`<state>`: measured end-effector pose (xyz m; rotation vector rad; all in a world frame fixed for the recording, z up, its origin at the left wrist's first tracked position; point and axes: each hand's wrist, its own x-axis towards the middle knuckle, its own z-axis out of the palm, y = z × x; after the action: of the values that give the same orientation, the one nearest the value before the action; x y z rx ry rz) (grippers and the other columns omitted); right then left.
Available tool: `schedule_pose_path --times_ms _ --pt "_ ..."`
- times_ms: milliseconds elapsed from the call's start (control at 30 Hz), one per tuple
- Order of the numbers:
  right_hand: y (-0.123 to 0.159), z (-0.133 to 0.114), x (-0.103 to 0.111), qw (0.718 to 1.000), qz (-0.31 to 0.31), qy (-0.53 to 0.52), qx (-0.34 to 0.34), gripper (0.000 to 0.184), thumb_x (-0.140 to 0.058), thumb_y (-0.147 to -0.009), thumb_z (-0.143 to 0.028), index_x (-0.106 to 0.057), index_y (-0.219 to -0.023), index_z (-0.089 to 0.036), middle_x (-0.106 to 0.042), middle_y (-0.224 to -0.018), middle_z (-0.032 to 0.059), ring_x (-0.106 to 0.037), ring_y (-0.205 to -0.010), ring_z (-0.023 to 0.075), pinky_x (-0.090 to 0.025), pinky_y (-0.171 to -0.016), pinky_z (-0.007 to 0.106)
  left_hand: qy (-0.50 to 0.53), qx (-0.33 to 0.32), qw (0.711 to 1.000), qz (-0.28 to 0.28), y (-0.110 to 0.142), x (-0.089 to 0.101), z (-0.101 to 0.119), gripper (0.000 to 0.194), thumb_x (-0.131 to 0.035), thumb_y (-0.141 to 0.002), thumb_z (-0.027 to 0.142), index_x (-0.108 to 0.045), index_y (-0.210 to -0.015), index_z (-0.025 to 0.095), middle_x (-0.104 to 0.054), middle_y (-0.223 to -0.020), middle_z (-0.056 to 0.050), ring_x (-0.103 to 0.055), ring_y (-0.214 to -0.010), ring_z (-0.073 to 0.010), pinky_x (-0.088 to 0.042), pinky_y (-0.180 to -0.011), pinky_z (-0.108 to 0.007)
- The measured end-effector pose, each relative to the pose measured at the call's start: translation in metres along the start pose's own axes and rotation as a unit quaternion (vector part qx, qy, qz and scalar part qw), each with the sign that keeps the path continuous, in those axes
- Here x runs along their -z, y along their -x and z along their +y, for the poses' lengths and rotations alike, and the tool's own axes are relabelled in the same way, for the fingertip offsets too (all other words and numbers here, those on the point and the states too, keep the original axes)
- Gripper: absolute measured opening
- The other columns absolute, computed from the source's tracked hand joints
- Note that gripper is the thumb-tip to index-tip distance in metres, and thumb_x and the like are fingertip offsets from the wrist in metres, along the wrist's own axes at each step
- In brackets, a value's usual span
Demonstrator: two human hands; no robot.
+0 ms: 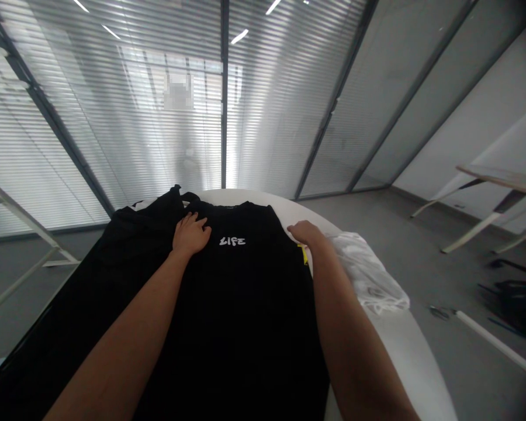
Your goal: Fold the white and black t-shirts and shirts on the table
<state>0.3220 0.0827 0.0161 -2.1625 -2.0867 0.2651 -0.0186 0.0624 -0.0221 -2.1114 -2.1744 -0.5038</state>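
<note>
A black sleeveless top (245,304) with white lettering on its chest lies spread on the white table (421,362), its neckline at the far side. My left hand (191,234) rests flat on it near the upper left, fingers spread. Just past the top's upper right edge is my right hand (305,232); its fingers look curled together, and whether they hold anything is hidden. A small yellow tag (304,255) shows beside the right armhole, below that hand. More black cloth (127,245) covers the table on the left, with a strap-like piece at its far end.
A crumpled clear plastic bag (370,273) lies on the table by my right forearm. Glass partitions with blinds (267,117) stand behind the table. A wooden-topped table (504,178) is at the right, with dark items (515,298) on the floor. A white metal frame (21,216) stands left.
</note>
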Motion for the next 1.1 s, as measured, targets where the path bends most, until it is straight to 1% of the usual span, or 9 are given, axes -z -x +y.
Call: schedule_pose_path --times_ms 100,200,367,467,600,833,1000,1067,1100 --pt "0.003 0.001 0.001 0.998 -0.041 -0.008 -0.042 0.046 -0.056 -0.086 -0.046 -0.069 -0.112 -0.009 -0.068 -0.109 0.0205 -0.064 -0.102 0.0293 -0.048 -0.081 0.032 0.001 0.003 1.000 -0.001 0.000 -0.001 0.000 0.049 -0.041 -0.088 0.039 -0.060 -0.131 0.023 -0.046 -0.146 -0.008 -0.035 -0.139 -0.0272 -0.025 -0.114 -0.043" --pt "0.004 -0.005 0.002 0.994 -0.081 -0.028 -0.065 0.046 -0.059 -0.084 -0.047 -0.069 -0.109 -0.009 -0.069 -0.107 0.0185 -0.065 -0.098 0.0262 -0.049 -0.076 0.029 -0.003 0.003 1.000 0.005 0.000 -0.001 0.000 0.049 -0.041 -0.088 0.039 -0.061 -0.130 0.023 -0.047 -0.146 -0.009 -0.035 -0.139 -0.0275 -0.025 -0.114 -0.043" --pt "0.007 -0.014 0.004 0.985 -0.134 -0.097 -0.046 0.033 -0.058 -0.085 -0.037 -0.069 -0.102 -0.010 -0.069 -0.104 0.0141 -0.066 -0.086 0.0213 -0.050 -0.068 0.028 -0.003 -0.001 1.000 0.007 0.000 -0.002 -0.001 0.049 -0.041 -0.088 0.039 -0.061 -0.130 0.023 -0.047 -0.145 -0.010 -0.036 -0.138 -0.0281 -0.026 -0.113 -0.044" --pt "0.009 -0.016 0.004 0.972 -0.169 -0.162 -0.034 0.030 -0.055 -0.083 -0.028 -0.066 -0.108 -0.016 -0.069 -0.104 0.0103 -0.066 -0.079 0.0192 -0.051 -0.062 0.027 -0.001 0.002 1.000 0.006 0.000 -0.001 -0.001 0.049 -0.040 -0.088 0.039 -0.061 -0.130 0.023 -0.048 -0.145 -0.010 -0.036 -0.139 -0.0276 -0.026 -0.113 -0.044" --pt "0.013 -0.019 0.006 0.954 -0.179 -0.239 -0.030 0.042 -0.051 -0.080 -0.023 -0.060 -0.121 -0.023 -0.070 -0.103 0.0078 -0.066 -0.075 0.0178 -0.051 -0.057 0.025 0.000 0.002 1.000 0.007 0.000 -0.001 0.000 0.049 -0.040 -0.089 0.040 -0.061 -0.129 0.023 -0.048 -0.145 -0.010 -0.036 -0.138 -0.0269 -0.026 -0.113 -0.043" --pt "0.021 -0.036 0.015 0.941 -0.181 -0.285 0.011 0.053 -0.045 -0.080 -0.022 -0.051 -0.133 -0.023 -0.070 -0.101 0.0080 -0.065 -0.072 0.0181 -0.047 -0.050 0.022 0.027 0.007 1.000 -0.001 -0.003 0.000 -0.002 0.049 -0.044 -0.087 0.038 -0.060 -0.131 0.023 -0.048 -0.145 -0.010 -0.035 -0.139 -0.0281 -0.026 -0.113 -0.045" --pt "0.034 -0.064 0.024 0.947 -0.175 -0.263 0.052 0.057 -0.045 -0.085 -0.024 -0.042 -0.142 -0.023 -0.071 -0.105 0.0075 -0.066 -0.073 0.0179 -0.048 -0.053 0.022 0.133 0.027 0.990 0.042 -0.009 0.015 0.008 0.039 -0.047 -0.085 0.031 -0.070 -0.115 0.025 -0.060 -0.132 -0.006 -0.051 -0.125 -0.0266 -0.036 -0.108 -0.043" --pt "0.038 -0.077 0.027 0.951 -0.179 -0.238 0.079 0.057 -0.045 -0.087 -0.025 -0.041 -0.144 -0.023 -0.069 -0.113 0.0076 -0.067 -0.075 0.0185 -0.050 -0.056 0.024 0.231 0.021 0.972 0.042 -0.010 0.024 0.022 0.039 -0.042 -0.087 0.030 -0.072 -0.111 0.024 -0.066 -0.122 -0.004 -0.057 -0.116 -0.0231 -0.043 -0.102 -0.037" --pt "0.040 -0.083 0.028 0.955 -0.176 -0.215 0.097 0.057 -0.045 -0.087 -0.024 -0.041 -0.144 -0.023 -0.067 -0.119 0.0080 -0.067 -0.078 0.0192 -0.052 -0.058 0.025 0.293 0.009 0.956 0.023 -0.009 0.028 0.030 0.041 -0.038 -0.089 0.030 -0.071 -0.112 0.022 -0.067 -0.120 -0.005 -0.059 -0.111 -0.0213 -0.046 -0.097 -0.034"
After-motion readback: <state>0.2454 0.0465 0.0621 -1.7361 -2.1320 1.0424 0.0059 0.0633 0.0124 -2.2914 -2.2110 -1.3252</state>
